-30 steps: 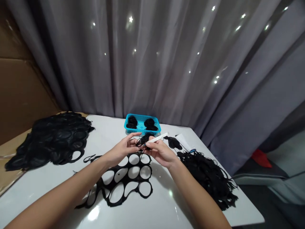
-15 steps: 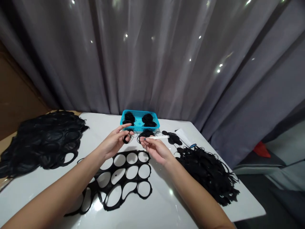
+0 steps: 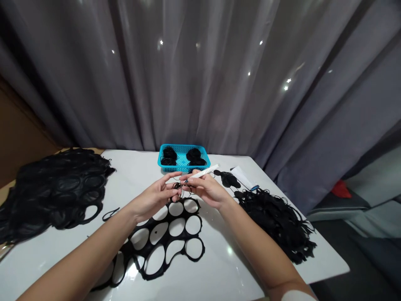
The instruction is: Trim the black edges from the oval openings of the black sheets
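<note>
My left hand (image 3: 156, 196) and my right hand (image 3: 205, 189) meet above the white table (image 3: 219, 267), both pinching a small black ring piece (image 3: 178, 187) between their fingertips. My right hand also grips a white pen-like tool (image 3: 205, 172) that points up and to the right. Just below the hands lies a black sheet with several oval holes cut out (image 3: 156, 242). Behind the hands stands a turquoise basket (image 3: 183, 159) holding two stacks of black pieces.
A large heap of black cut sheets (image 3: 53, 188) covers the table's left end. A tangle of black offcuts (image 3: 275, 221) lies at the right, beside loose black ovals (image 3: 228, 179) and a white tube (image 3: 246, 179). Grey curtains hang behind.
My left hand, apart with a black ring half a second ago, has come back to meet my right hand. The view has tilted slightly.
</note>
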`<control>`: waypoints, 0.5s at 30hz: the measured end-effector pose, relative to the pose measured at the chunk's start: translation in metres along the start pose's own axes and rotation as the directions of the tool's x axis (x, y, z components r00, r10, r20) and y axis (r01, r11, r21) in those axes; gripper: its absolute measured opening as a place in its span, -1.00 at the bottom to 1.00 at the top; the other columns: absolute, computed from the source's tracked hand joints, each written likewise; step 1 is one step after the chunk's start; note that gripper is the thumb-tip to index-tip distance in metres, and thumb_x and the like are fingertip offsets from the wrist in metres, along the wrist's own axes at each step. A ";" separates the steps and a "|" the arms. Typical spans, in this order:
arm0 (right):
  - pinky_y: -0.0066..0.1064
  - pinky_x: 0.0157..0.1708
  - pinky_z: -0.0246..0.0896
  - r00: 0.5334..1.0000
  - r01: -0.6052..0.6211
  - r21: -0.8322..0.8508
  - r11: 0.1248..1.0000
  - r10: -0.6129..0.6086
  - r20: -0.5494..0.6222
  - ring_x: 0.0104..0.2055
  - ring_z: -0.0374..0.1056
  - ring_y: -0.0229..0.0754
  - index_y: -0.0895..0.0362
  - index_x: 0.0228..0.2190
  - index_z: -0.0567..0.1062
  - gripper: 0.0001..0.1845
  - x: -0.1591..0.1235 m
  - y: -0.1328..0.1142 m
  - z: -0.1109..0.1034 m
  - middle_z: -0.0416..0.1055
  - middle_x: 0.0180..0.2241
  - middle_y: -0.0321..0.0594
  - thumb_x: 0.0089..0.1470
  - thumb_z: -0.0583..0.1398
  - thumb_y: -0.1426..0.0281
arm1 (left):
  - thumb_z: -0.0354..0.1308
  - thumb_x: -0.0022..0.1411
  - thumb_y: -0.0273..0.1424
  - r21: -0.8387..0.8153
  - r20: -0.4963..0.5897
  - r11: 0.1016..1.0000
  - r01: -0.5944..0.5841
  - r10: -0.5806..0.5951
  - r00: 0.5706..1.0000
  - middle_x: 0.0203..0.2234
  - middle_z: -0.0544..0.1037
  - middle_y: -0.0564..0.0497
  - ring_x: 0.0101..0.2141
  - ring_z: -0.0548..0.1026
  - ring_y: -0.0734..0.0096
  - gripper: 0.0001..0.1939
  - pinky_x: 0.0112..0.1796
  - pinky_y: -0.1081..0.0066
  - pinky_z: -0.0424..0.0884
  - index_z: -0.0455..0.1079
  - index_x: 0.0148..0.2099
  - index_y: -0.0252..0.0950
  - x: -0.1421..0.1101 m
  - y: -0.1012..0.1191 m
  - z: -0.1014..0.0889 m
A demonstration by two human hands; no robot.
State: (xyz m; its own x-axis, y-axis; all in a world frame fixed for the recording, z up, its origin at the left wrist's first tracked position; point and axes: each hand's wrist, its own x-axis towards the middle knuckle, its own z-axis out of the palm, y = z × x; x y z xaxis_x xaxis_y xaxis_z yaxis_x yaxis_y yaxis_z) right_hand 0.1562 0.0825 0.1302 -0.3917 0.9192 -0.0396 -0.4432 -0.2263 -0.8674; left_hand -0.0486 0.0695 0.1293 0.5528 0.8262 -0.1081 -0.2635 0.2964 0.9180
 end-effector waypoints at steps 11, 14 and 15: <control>-0.43 -0.48 0.05 0.901 0.360 -0.117 0.925 -0.378 -0.213 -0.64 -0.02 -0.36 0.06 -0.54 0.33 -0.68 0.014 -0.012 -0.008 0.07 -0.73 -0.54 -0.09 0.39 0.32 | -0.05 0.21 0.33 -0.215 0.179 0.974 -0.076 0.116 0.977 0.17 0.45 -0.20 -0.39 0.54 0.28 -0.12 -0.08 0.02 0.38 0.01 0.44 0.09 -0.016 0.030 0.019; -0.42 -0.48 0.08 0.896 0.356 -0.160 0.921 -0.385 -0.222 -0.65 0.02 -0.34 0.06 -0.61 0.25 -0.58 0.012 -0.013 -0.006 0.07 -0.76 -0.51 -0.05 0.39 0.25 | -0.12 0.09 0.44 -0.107 0.233 0.982 -0.154 0.175 0.957 0.28 0.33 -0.17 -0.20 0.59 0.04 -0.01 0.00 -0.10 0.32 -0.21 0.46 0.26 -0.019 0.028 0.017; -0.41 -0.49 0.08 0.897 0.343 -0.188 0.920 -0.380 -0.226 -0.65 0.05 -0.33 0.06 -0.61 0.26 -0.56 0.011 -0.013 -0.005 0.10 -0.76 -0.48 -0.01 0.38 0.19 | -0.14 0.07 0.46 -0.061 0.254 0.979 -0.193 0.202 0.946 0.31 0.30 -0.16 -0.12 0.58 -0.02 0.02 0.02 -0.11 0.30 -0.29 0.47 0.28 -0.020 0.026 0.016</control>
State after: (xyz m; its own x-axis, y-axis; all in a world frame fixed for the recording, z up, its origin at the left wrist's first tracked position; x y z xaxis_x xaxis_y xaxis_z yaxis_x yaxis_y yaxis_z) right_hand 0.1617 0.0971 0.1384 -0.0010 0.9833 0.1822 -0.3902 0.1674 -0.9054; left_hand -0.0538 0.0532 0.1609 0.6702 0.7200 0.1802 -0.4130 0.1600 0.8965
